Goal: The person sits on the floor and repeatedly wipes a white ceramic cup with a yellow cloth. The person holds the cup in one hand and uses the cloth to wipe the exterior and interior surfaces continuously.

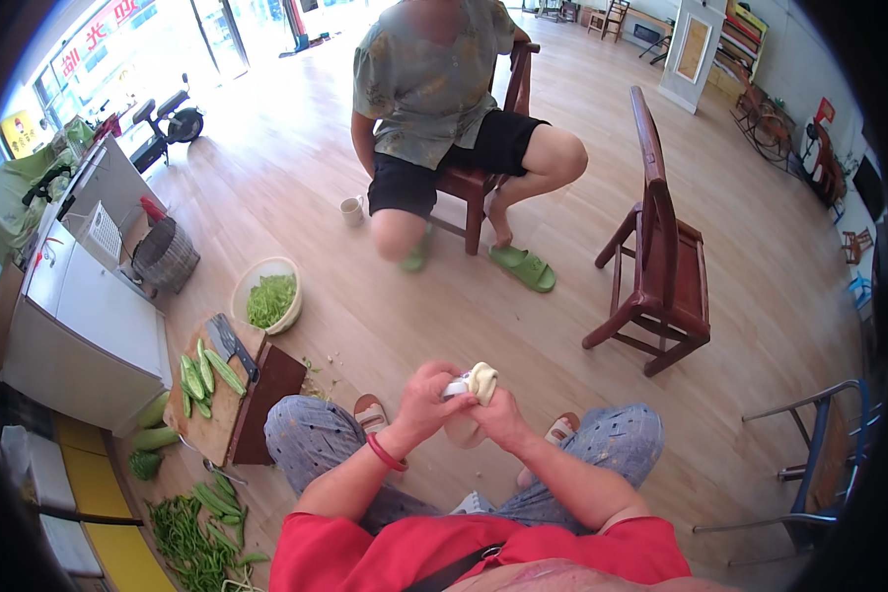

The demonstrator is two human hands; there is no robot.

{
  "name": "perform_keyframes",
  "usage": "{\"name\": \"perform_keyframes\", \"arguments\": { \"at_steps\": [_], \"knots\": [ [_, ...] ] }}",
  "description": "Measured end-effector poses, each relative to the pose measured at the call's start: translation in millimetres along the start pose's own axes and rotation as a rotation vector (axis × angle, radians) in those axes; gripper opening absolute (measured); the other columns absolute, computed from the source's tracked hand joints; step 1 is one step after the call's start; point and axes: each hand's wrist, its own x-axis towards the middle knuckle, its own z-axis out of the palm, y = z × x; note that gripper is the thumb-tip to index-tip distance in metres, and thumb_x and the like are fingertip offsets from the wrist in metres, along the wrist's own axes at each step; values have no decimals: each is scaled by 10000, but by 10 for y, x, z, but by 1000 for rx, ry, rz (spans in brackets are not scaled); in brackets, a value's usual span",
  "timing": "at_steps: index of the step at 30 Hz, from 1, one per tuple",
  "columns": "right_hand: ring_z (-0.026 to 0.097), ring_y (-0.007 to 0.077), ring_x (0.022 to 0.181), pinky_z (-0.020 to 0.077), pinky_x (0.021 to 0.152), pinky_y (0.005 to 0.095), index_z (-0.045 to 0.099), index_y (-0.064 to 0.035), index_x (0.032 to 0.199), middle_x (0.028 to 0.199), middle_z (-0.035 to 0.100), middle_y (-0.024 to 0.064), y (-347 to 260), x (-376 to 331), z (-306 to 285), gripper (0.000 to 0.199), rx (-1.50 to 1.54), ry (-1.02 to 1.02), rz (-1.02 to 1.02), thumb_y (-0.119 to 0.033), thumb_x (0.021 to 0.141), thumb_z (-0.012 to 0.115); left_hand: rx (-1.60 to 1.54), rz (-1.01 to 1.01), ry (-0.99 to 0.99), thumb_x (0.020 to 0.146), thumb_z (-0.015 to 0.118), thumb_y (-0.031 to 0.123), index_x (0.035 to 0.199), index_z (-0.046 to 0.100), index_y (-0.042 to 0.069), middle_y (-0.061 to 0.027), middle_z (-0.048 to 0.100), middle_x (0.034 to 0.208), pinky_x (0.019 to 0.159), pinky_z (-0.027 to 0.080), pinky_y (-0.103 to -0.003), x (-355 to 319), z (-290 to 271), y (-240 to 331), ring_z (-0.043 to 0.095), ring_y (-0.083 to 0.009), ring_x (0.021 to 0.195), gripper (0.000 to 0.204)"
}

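Between my knees, my two hands meet around a cream-coloured, folded soft thing (pixel 482 383), perhaps a cloth. My left hand (pixel 420 400), with a red band at the wrist, is closed at its left side, where a small white edge shows by the fingers. From the right, my right hand (pixel 502 418) is closed just below the soft thing. A pale, rounded, cup-like thing (pixel 463 431) shows under the hands; its kind is unclear and the fingers partly cover it. On my left, a wooden cutting board (pixel 207 424) bears cut green gourds (pixel 196 379) and a cleaver (pixel 233 347).
A bowl of shredded greens (pixel 271 301) stands beyond the board. Green beans (pixel 185 533) lie on the floor at lower left. Ahead, a person (pixel 424 99) sits on a chair, a mug (pixel 352 210) nearby. A wooden chair (pixel 661 266) stands to the right.
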Motion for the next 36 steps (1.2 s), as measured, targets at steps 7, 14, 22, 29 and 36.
{"name": "perform_keyframes", "arguments": {
  "at_steps": [7, 14, 22, 29, 36],
  "knots": [
    [608, 113, 793, 499, 705, 285, 631, 11, 967, 868, 654, 58, -418, 222, -145, 305, -91, -30, -19, -241, 801, 675, -456, -513, 98, 764, 686, 212, 772, 643, -9, -60, 618, 750, 531, 428, -294, 360, -111, -55, 533, -153, 584, 225],
    [603, 118, 840, 489, 756, 270, 630, -3, 992, 920, 646, 50, -315, 110, -274, 214, 243, 112, -17, -160, 847, 629, -957, -876, 316, 874, 595, 334, 697, 577, 64, 7, 530, 695, 505, 343, -242, 77, -57, -241, 481, -88, 651, 323],
    [463, 313, 1129, 371, 948, 402, 435, -38, 1232, 1207, 473, 170, -383, 68, -33, 539, -492, -18, -459, -229, 779, 655, -913, -886, 367, 831, 668, 304, 800, 597, 56, 11, 494, 733, 567, 408, -256, 55, 162, -163, 484, -97, 672, 260],
    [423, 357, 1158, 358, 934, 425, 457, 19, 1180, 1250, 443, 213, -76, 595, 67, 468, -329, 236, -310, -270, 833, 578, -544, -583, 404, 886, 603, 269, 930, 621, 35, 17, 512, 725, 582, 426, -232, 33, 279, -71, 478, -87, 622, 239],
    [367, 422, 1210, 337, 966, 489, 542, 25, 1114, 1305, 389, 249, -5, 666, 205, 471, -1011, 282, -665, -306, 786, 614, -945, -927, 453, 909, 564, 265, 1024, 585, 23, -24, 590, 838, 648, 456, -224, 214, 116, -243, 552, -106, 730, 269]
  ]
}}
